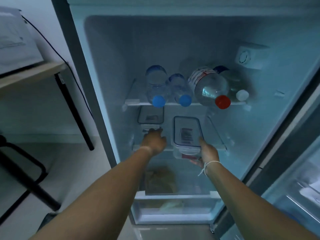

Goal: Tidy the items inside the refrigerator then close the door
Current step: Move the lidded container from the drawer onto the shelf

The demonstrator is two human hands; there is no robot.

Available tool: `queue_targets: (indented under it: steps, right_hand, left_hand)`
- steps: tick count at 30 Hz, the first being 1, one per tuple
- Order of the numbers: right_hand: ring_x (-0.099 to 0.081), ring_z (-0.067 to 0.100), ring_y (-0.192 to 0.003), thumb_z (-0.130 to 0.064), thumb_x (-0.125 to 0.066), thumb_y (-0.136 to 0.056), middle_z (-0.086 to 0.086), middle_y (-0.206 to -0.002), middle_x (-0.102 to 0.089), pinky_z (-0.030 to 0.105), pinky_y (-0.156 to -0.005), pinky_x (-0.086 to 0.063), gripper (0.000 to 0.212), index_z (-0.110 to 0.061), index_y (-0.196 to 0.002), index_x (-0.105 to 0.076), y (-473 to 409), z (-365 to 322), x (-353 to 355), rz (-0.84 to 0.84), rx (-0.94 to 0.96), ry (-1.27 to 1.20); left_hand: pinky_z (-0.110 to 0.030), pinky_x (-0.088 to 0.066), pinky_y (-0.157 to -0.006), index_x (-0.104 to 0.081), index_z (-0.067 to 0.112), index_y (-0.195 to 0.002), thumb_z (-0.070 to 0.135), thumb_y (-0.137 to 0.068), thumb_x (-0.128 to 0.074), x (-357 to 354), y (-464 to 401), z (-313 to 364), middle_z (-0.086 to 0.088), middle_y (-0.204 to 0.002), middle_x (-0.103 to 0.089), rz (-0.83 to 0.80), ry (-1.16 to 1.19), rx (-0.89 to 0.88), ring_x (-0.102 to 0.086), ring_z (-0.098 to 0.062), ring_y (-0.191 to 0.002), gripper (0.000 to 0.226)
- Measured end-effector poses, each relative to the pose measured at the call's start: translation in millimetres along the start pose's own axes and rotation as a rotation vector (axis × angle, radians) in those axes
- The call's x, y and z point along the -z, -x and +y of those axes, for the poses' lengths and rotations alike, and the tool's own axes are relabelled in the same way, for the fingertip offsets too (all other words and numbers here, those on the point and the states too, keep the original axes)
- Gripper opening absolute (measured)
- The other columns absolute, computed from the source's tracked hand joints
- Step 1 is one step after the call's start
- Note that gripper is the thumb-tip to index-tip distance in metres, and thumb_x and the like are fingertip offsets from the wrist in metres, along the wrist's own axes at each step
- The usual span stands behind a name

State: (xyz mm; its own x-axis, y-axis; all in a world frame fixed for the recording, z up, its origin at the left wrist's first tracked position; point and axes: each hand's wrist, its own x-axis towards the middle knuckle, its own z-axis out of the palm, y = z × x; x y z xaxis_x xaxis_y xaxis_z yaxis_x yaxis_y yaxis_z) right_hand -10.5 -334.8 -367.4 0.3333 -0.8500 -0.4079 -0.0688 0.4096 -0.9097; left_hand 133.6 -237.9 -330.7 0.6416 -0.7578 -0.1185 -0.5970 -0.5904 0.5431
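Observation:
The open refrigerator [103,66] fills the view. On its upper shelf [135,102] lie several bottles: two with blue caps [158,100], a big one with a red cap [222,101], one with a white cap [242,95]. On the middle shelf, my left hand [154,140] touches the front of a clear lidded container [150,116] at the left. My right hand [207,152] grips the near right corner of a second clear container [187,132] with a blue-edged lid, at the shelf's front edge.
Below, a brownish bagged item [160,181] sits on the lower shelf above a clear drawer [173,207]. The open fridge door [294,179] stands at the right. A wooden table [34,73] with a white appliance [15,42] and a black chair [26,170] are at the left.

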Motion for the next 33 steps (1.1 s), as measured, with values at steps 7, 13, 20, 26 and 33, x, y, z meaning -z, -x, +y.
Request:
queue_targets:
  steps: [7, 13, 20, 26, 33]
  right_hand:
    - [-0.055, 0.023, -0.056, -0.042, -0.055, -0.088, 0.012, -0.071, -0.054, 0.027, -0.044, -0.051, 0.045, -0.011, -0.056, -0.048, -47, -3, -23, 0.141, 0.069, 0.175]
    - [-0.062, 0.035, -0.081, -0.043, -0.047, -0.092, 0.023, -0.088, -0.06, 0.018, -0.058, -0.042, 0.057, 0.011, -0.092, -0.065, -82, -6, -31, 0.216, 0.107, 0.429]
    - [-0.064, 0.041, -0.097, -0.048, -0.05, -0.088, 0.024, -0.085, -0.062, 0.035, -0.088, -0.05, 0.057, 0.003, -0.064, -0.059, -105, -11, -49, 0.153, 0.118, 0.414]
    - [-0.064, 0.038, -0.078, -0.047, -0.056, -0.085, 0.011, -0.065, -0.055, 0.052, -0.081, -0.055, 0.053, 0.002, -0.066, -0.057, -120, -17, -57, 0.113, 0.094, 0.342]
    - [-0.062, 0.043, -0.101, -0.051, -0.05, -0.087, 0.027, -0.101, -0.064, 0.05, -0.092, -0.05, 0.057, 0.005, -0.079, -0.056, -145, -25, -66, 0.097, 0.155, 0.46]
  left_hand:
    - [-0.041, -0.027, -0.111, -0.021, 0.019, -0.148, 0.019, -0.093, -0.037, 4, -53, -21, -0.008, -0.158, -0.014, 0.026, -0.511, -0.186, -0.022, -0.031, -0.141, 0.057]
    - [-0.044, -0.019, -0.116, -0.01, 0.015, -0.15, 0.015, -0.092, -0.035, 0, -85, -30, -0.008, -0.161, -0.003, -0.033, -0.605, -0.176, -0.013, -0.034, -0.145, 0.063]
    - [-0.042, -0.014, -0.118, -0.01, 0.014, -0.151, 0.018, -0.097, -0.031, -4, -102, -38, -0.008, -0.161, -0.007, -0.027, -0.646, -0.199, -0.013, -0.036, -0.145, 0.058]
    - [-0.04, -0.012, -0.12, -0.01, 0.014, -0.151, 0.015, -0.096, -0.031, -12, -101, -45, -0.007, -0.161, -0.008, 0.058, -0.621, -0.232, -0.014, -0.034, -0.146, 0.059]
    - [-0.042, -0.014, -0.119, -0.008, 0.013, -0.151, 0.015, -0.095, -0.03, -13, -104, -49, -0.009, -0.161, -0.007, 0.06, -0.689, -0.257, -0.015, -0.033, -0.146, 0.06]
